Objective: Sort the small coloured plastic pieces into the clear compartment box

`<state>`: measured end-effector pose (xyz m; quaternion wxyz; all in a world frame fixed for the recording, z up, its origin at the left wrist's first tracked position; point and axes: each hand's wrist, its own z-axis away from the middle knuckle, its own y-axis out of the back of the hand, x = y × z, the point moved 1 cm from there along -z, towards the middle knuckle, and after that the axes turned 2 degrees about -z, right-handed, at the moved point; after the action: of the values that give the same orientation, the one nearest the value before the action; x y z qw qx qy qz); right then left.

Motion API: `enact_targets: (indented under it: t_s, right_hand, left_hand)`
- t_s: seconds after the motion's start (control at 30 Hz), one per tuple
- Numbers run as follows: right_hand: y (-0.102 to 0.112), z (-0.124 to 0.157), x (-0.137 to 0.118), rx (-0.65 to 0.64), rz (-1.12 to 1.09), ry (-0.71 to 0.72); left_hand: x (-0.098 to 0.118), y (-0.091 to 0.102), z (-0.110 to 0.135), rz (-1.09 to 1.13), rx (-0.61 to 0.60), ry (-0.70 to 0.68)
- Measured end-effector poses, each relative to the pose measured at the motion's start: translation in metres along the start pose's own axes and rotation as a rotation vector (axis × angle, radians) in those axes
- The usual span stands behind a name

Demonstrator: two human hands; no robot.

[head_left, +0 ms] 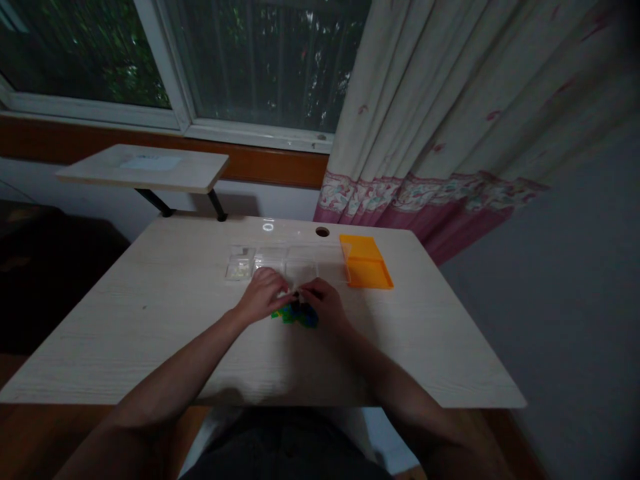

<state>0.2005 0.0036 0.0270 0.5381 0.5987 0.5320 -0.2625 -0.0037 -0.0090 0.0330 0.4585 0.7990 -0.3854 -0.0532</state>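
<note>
My left hand and my right hand meet over the middle of the desk, fingertips nearly touching. Both have their fingers closed in a pinch around a small dark piece, too dim to name more exactly. Directly below the fingers is a cluster of small green, yellow and blue brick-like pieces, partly covered by my right hand. Whether these pieces are joined to the dark one, I cannot tell. Just behind my hands is a clear plastic compartment box, with small pale pieces in its left compartment.
An orange open case lies to the right, touching or overlapping the clear box's end. A raised shelf with a sheet of paper stands at the desk's back left. Behind the pale desk are a window and a long curtain.
</note>
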Motion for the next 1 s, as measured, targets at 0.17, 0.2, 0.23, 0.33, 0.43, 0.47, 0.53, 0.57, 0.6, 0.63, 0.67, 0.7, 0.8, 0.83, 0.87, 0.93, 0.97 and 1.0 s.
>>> enact_targets:
  t_s: [0.17, 0.2, 0.23, 0.33, 0.43, 0.47, 0.53, 0.57, 0.6, 0.63, 0.67, 0.7, 0.8, 0.83, 0.87, 0.93, 0.97, 1.0]
  right_hand:
    - [-0.008, 0.003, -0.001, -0.115, -0.049, -0.012]
    - [-0.008, 0.003, -0.001, -0.129, -0.052, -0.015]
    - [-0.008, 0.003, -0.001, -0.144, -0.056, -0.018]
    - [-0.007, 0.003, -0.001, -0.182, -0.074, -0.012]
    - [-0.007, 0.004, -0.001, -0.211, -0.055, 0.017]
    - [-0.007, 0.004, -0.002, -0.214, -0.041, 0.03]
    - [-0.006, 0.004, -0.004, -0.214, -0.01, 0.058]
    - [-0.005, 0.004, -0.005, -0.209, 0.004, 0.071]
    - [-0.003, 0.003, -0.005, -0.198, 0.018, 0.083]
    - [0.0, 0.002, -0.004, -0.173, 0.035, 0.094]
    - [0.003, 0.001, -0.003, -0.139, 0.059, 0.104]
    - [0.008, -0.001, 0.0, -0.098, 0.091, 0.11]
    - [0.025, -0.006, 0.011, 0.018, 0.229, 0.1]
    - [0.03, -0.007, 0.015, 0.026, 0.288, 0.093]
    - [0.034, -0.008, 0.018, 0.02, 0.351, 0.088]
    - [0.039, -0.009, 0.023, -0.028, 0.478, 0.09]
    - [0.04, -0.01, 0.024, -0.065, 0.535, 0.094]
    - [0.04, -0.009, 0.024, -0.103, 0.585, 0.097]
  left_hand:
    - [0.001, -0.009, 0.003, 0.012, -0.061, -0.026]
    - [0.0, -0.008, 0.003, 0.004, -0.077, -0.035]
    - [-0.001, -0.008, 0.003, -0.004, -0.093, -0.046]
    - [-0.001, -0.005, 0.001, -0.023, -0.126, -0.078]
    - [0.001, -0.003, -0.001, -0.024, -0.123, -0.096]
    - [0.002, -0.002, -0.001, -0.021, -0.12, -0.095]
    - [0.004, -0.001, -0.002, -0.012, -0.112, -0.088]
    - [0.004, 0.0, -0.002, -0.008, -0.104, -0.085]
    - [0.003, 0.002, -0.002, -0.006, -0.092, -0.083]
    - [0.002, 0.003, -0.002, -0.008, -0.074, -0.082]
    - [0.0, 0.005, -0.001, -0.015, -0.049, -0.079]
    - [-0.003, 0.007, -0.001, -0.028, -0.022, -0.069]
    - [-0.018, 0.014, 0.002, -0.08, 0.068, 0.003]
    - [-0.025, 0.016, 0.004, -0.094, 0.099, 0.034]
    - [-0.032, 0.018, 0.005, -0.104, 0.131, 0.066]
    - [-0.047, 0.022, 0.008, -0.119, 0.196, 0.131]
    - [-0.054, 0.023, 0.01, -0.124, 0.229, 0.164]
    - [-0.061, 0.025, 0.012, -0.133, 0.259, 0.196]
